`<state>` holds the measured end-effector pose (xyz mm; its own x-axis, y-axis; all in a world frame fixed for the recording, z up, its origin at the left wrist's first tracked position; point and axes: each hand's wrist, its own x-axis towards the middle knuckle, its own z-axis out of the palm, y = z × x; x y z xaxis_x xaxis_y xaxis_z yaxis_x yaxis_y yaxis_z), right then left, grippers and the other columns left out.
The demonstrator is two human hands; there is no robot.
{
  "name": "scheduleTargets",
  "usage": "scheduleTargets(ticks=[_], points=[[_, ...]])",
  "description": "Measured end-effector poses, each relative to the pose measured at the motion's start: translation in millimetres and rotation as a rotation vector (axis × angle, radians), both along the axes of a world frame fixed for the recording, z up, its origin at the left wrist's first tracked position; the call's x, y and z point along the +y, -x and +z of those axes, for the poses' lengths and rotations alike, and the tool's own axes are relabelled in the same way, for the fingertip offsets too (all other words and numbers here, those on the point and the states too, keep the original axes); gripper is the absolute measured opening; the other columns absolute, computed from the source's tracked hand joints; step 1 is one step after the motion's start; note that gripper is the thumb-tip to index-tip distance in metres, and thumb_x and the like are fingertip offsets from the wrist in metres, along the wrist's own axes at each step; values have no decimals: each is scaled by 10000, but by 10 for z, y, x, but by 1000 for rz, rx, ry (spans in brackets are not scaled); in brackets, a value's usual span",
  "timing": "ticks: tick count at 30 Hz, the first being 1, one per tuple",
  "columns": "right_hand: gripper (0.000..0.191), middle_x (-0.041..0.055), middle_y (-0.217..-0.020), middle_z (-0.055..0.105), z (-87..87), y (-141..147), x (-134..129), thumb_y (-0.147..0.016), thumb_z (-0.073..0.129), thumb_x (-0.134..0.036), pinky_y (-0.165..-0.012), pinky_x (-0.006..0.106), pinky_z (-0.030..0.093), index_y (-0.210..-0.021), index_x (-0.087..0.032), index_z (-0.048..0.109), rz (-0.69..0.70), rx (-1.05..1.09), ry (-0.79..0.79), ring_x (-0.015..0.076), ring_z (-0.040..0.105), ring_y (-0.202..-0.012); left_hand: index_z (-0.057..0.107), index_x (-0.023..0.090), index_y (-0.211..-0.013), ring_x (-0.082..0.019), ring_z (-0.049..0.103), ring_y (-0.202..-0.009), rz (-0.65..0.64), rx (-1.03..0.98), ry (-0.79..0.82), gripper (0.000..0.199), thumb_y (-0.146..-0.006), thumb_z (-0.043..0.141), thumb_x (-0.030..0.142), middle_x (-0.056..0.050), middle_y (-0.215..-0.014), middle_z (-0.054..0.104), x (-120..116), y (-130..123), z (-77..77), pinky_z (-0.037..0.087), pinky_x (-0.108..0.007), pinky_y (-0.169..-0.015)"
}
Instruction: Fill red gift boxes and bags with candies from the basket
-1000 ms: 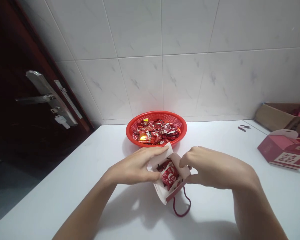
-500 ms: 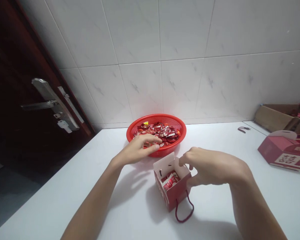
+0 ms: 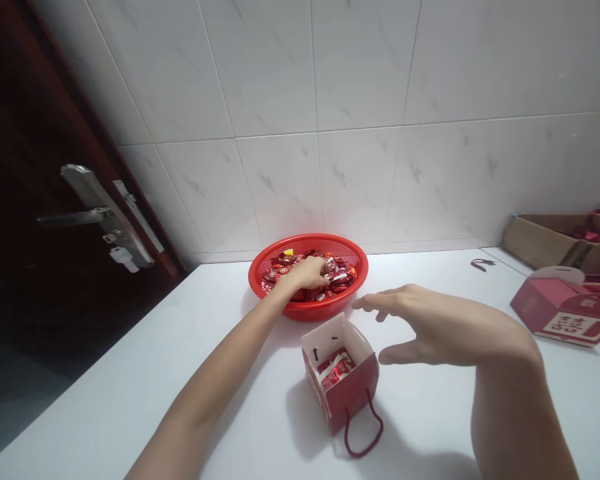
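Observation:
My left hand (image 3: 310, 273) is in the red plastic basket (image 3: 307, 311), its fingers curled down into a pile of red-wrapped candies (image 3: 340, 283); the fingertips are partly hidden. An open-topped red gift box (image 3: 353, 393) with a white inside stands in front of the basket. Red packets (image 3: 337, 371) lie in it, and a dark red cord handle (image 3: 363, 455) hangs from its near side. My right hand (image 3: 425, 327) hovers open just right of the box, thumb and fingers apart, thumb tip close to the box's side.
At the right lies another red gift box (image 3: 563, 310). Behind it stands a cardboard box (image 3: 543, 237) with red items inside. A small dark strip (image 3: 483, 264) rests on the white table (image 3: 220, 293). Tiled wall backs the table; a dark door with a handle (image 3: 77, 218) is left.
My left hand has moved from above the basket's near edge into the candies. My right hand has let go of the gift box's rim and spread its fingers, moving slightly right.

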<state>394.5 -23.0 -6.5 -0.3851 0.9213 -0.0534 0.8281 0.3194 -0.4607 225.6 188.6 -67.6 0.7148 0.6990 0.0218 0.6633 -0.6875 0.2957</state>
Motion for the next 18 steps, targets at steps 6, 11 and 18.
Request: scheduleTargets(ticks=[6, 11, 18], points=[[484, 82, -1157, 708, 4, -155, 72, -840, 661, -396, -734, 328, 529, -1302, -265, 601, -69, 30, -63, 262, 667, -1015, 455, 195, -605, -138, 447, -564, 5, -392, 115, 274, -873, 460, 254, 25, -575, 464, 38, 111, -26, 329, -275, -575], [423, 105, -1123, 713, -34, -144, 265, -891, 604, -429, -770, 342, 529, -1253, -210, 614, -126, 155, -196, 238, 684, -961, 618, 153, -782, -182, 594, -773, -103, -657, 274, 286, -867, 571, 422, -29, -770, 642, -282, 169, 87, 465, -288, -717], [155, 35, -789, 702, -169, 51, 531, -923, 572, -337, -622, 287, 482, -923, -185, 602, -134, 409, -269, 166, 655, -713, 563, 189, -1093, -199, 678, -831, -129, -828, 430, 345, -868, 655, 434, -39, -869, 688, -819, 294, 107, 536, -308, -722]])
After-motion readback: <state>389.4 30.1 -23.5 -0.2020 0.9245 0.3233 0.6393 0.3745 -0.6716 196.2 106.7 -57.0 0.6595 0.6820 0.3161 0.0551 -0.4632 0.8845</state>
